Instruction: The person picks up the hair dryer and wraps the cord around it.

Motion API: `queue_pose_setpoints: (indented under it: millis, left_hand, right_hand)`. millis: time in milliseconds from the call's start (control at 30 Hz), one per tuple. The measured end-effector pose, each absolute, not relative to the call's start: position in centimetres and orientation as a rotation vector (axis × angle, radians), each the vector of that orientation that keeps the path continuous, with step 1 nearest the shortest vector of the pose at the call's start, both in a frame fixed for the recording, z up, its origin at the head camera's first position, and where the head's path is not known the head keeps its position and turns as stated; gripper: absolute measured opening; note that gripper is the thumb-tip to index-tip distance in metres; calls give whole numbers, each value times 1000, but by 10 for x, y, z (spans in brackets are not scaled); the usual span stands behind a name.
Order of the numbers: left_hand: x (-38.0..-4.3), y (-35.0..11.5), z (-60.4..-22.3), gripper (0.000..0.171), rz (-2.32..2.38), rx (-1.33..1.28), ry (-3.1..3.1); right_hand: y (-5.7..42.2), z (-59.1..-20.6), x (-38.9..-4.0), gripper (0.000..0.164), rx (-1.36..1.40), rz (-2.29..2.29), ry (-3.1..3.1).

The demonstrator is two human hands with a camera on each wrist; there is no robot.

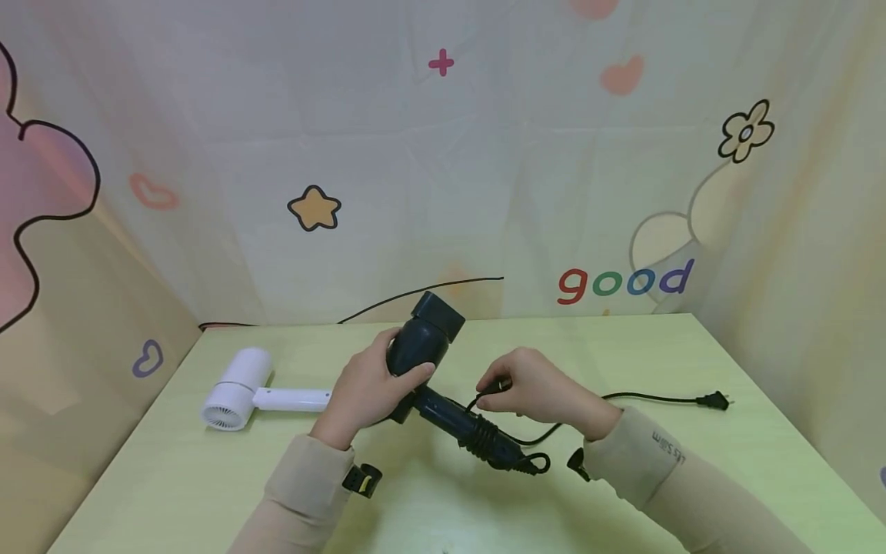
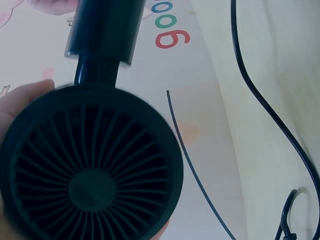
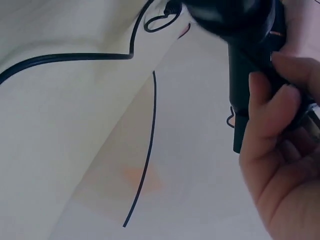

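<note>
Dark hair dryer (image 1: 418, 346) is in my left hand (image 1: 367, 388), gripped by the barrel, looks raised over the counter (image 1: 208, 492). Left fingers curled round it, spread about as wide as the barrel, thumb (image 1: 418, 376) across the near side. Dryer is tilted: nozzle (image 1: 438, 314) up and away from me, handle (image 1: 443, 412) slanting down to the right. Left wrist view gets the round intake grille (image 2: 92, 190) nearly face-on.

Black cord (image 1: 481, 438) wound several turns round the dryer's handle, small loop (image 1: 540, 463) poking out past the handle's end. My right hand (image 1: 529, 385) is right of the dark dryer, near its handle; right fingers (image 3: 272, 115) nearly together, pinching a bit of the cord. Can't tell exactly which stretch, tips cover it. More cord sags out from the handle, passes under my right wrist and runs over the counter to the plug (image 1: 714, 400), well to the right of the dryer.

White hair dryer (image 1: 238, 388) lies on the counter left of the dark one, apart from it, its white handle (image 1: 294, 399) pointing the dark dryer's way, far end hidden by my left hand. Behind the dark dryer: printed curtain (image 1: 388, 115), star (image 1: 314, 208) up and left of it, "good" lettering (image 1: 623, 282) off to its right.
</note>
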State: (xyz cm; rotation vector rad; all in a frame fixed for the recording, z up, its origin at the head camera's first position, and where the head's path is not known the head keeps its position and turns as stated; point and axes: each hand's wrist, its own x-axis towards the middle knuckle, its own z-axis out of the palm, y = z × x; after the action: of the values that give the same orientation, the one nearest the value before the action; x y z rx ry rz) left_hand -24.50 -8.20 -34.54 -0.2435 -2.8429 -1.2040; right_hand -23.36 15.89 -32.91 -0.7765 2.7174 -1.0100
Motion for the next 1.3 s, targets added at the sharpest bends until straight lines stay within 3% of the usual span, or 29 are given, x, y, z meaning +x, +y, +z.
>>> queue_pose_setpoints:
  millis: [233,567,700,933,1100,1300]
  left_hand:
    - [-249,-81,-350,83,-1115,-177,-2800]
    - [-245,-70,-356,80,-1099,-107,-2701]
    - [-244,-67,-356,79,-1077,-87,-2656]
    - [-247,-70,-354,78,-1102,-108,-2636]
    - [-249,-68,-356,78,-1150,-115,-2684]
    - [-251,-61,-356,80,-1195,-117,-2708]
  right_hand:
    - [153,-343,-224,6,-751,-981,2905]
    - [130,-368,-203,9,-671,-945,3290]
    - [125,-379,-200,19,-771,-910,3412]
    - [130,-392,-200,54,-988,-607,3456]
    - [136,-398,-204,54,-1132,-440,3515]
    - [145,-402,-208,47,-1152,-549,3446]
